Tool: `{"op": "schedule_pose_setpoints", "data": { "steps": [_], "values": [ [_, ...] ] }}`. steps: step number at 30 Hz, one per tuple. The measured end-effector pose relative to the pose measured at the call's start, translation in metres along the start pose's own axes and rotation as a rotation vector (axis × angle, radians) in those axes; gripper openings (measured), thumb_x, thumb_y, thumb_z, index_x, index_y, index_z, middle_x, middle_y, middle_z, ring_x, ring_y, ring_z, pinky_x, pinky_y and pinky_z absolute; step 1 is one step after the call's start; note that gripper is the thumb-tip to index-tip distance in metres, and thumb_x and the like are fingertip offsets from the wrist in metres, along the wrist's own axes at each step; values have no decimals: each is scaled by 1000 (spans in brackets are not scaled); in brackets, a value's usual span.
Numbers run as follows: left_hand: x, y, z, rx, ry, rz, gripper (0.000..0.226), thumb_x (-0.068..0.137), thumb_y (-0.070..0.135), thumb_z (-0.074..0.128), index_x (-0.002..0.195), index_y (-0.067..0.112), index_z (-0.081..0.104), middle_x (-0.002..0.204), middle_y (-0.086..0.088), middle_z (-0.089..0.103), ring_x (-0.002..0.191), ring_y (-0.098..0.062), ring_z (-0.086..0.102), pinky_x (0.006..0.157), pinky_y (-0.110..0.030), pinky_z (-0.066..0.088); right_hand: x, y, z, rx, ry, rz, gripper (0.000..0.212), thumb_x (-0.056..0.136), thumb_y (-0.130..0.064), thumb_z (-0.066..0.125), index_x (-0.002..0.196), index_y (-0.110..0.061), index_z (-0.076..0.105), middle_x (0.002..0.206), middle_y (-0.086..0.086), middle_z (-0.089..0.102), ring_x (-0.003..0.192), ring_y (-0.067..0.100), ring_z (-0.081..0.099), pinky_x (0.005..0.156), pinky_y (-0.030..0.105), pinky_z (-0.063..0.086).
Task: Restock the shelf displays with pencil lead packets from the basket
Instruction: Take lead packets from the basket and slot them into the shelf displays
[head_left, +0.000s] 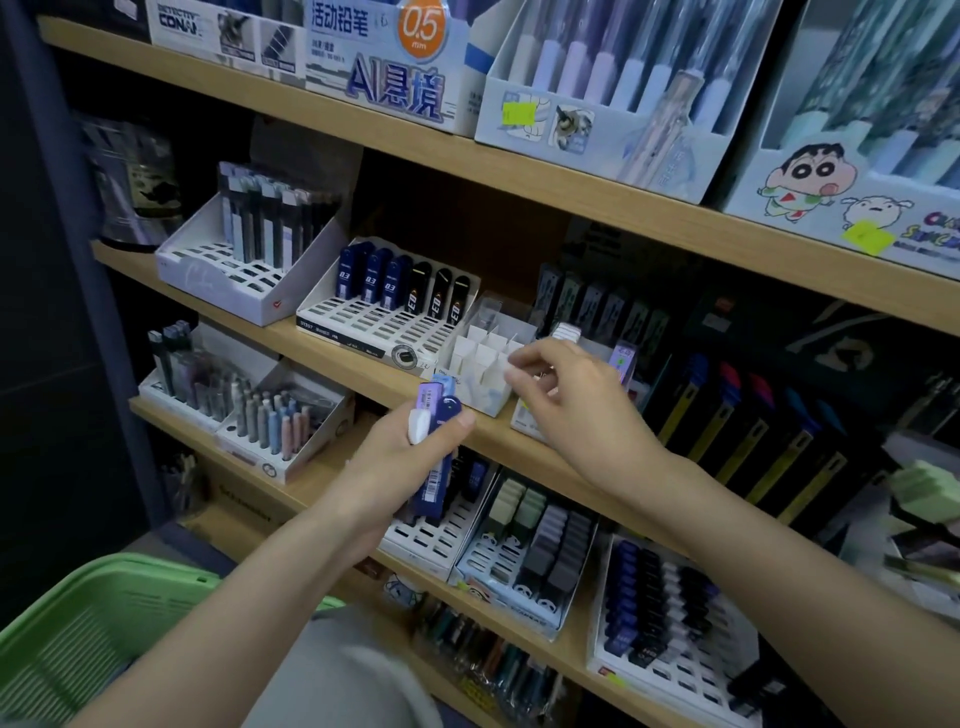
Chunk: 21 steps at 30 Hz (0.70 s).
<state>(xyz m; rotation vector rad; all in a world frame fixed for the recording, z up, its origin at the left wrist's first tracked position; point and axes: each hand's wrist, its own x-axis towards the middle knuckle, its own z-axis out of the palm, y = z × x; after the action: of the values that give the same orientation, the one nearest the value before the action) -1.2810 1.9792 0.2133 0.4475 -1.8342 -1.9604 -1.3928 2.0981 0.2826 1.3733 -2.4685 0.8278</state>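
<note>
My left hand (410, 457) grips a bundle of pencil lead packets (435, 447), blue and lilac, with one white-capped, held upright in front of the middle shelf edge. My right hand (566, 400) hovers over a small white gridded display box (483, 364) on the middle shelf, fingers curled with thumb and forefinger pinched near a cell; whether they pinch a packet is unclear. The green basket (88, 623) sits at the lower left, under my left forearm.
A white slotted display (384, 317) with navy and black lead cases stands left of the gridded box. More lead trays (524, 551) fill the shelf below. Pen boxes (613, 83) line the top shelf. Dark packaged goods (753, 426) hang at the right.
</note>
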Motion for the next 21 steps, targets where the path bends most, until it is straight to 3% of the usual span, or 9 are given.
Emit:
{"op": "schedule_pose_setpoints", "data": {
  "steps": [3, 5, 8, 10, 12, 15, 18, 21],
  "values": [
    [-4, 4, 5, 29, -97, 71, 12, 89, 29, 60, 101, 27, 62, 76, 20, 69, 71, 5, 63, 63, -9, 44, -2, -20, 3, 323, -230, 178, 22, 93, -39, 55, 94, -19, 66, 85, -7, 67, 75, 4, 64, 70, 20, 52],
    [-5, 3, 6, 59, -109, 109, 21, 89, 21, 61, 109, 28, 63, 93, 17, 72, 88, 4, 65, 68, -7, 45, -1, -25, 5, 432, -356, 275, 21, 88, -34, 65, 92, -14, 68, 78, 2, 71, 70, 8, 68, 65, 20, 56],
    [-7, 3, 3, 98, -95, 135, 25, 88, 16, 64, 111, 27, 62, 98, 15, 72, 93, 3, 65, 74, -10, 47, 1, -25, 7, 506, -455, 379, 16, 83, -27, 71, 85, -11, 69, 77, 6, 73, 69, 12, 71, 65, 22, 58],
    [-10, 3, 1, 82, -106, 105, 22, 89, 18, 64, 110, 24, 62, 79, 12, 71, 73, -5, 66, 62, -18, 48, 2, -24, 5, 595, -435, 425, 12, 84, -22, 70, 78, -12, 68, 72, 5, 71, 61, 8, 68, 60, 18, 57],
    [-11, 1, -5, 47, -86, 62, 13, 89, 20, 63, 101, 17, 61, 54, 8, 55, 48, -9, 49, 46, -22, 38, 3, -21, 1, 659, -336, 445, 11, 87, -20, 66, 81, -11, 65, 71, 5, 70, 56, 5, 65, 58, 17, 56],
    [-10, -1, -17, 21, -10, 43, 7, 86, 25, 66, 86, 19, 62, 50, 1, 46, 45, -12, 39, 43, -23, 33, 6, -19, -3, 772, -256, 411, 8, 88, -14, 64, 92, -7, 63, 85, 11, 70, 61, 6, 66, 61, 17, 56],
    [-9, 1, -25, -14, 47, 68, 15, 85, 24, 68, 72, 29, 62, 51, -4, 43, 46, -14, 36, 41, -20, 33, 9, -24, 3, 870, -327, 401, 16, 87, -9, 64, 102, -5, 63, 94, 12, 71, 72, 8, 69, 66, 17, 57],
    [-7, 0, -37, -26, 89, 61, 12, 85, 24, 68, 78, 20, 58, 50, -2, 42, 42, -11, 36, 40, -18, 33, 17, -33, 16, 925, -388, 420, 12, 88, -14, 64, 98, -8, 67, 90, 5, 74, 77, 8, 68, 71, 18, 57]
  ]
}}
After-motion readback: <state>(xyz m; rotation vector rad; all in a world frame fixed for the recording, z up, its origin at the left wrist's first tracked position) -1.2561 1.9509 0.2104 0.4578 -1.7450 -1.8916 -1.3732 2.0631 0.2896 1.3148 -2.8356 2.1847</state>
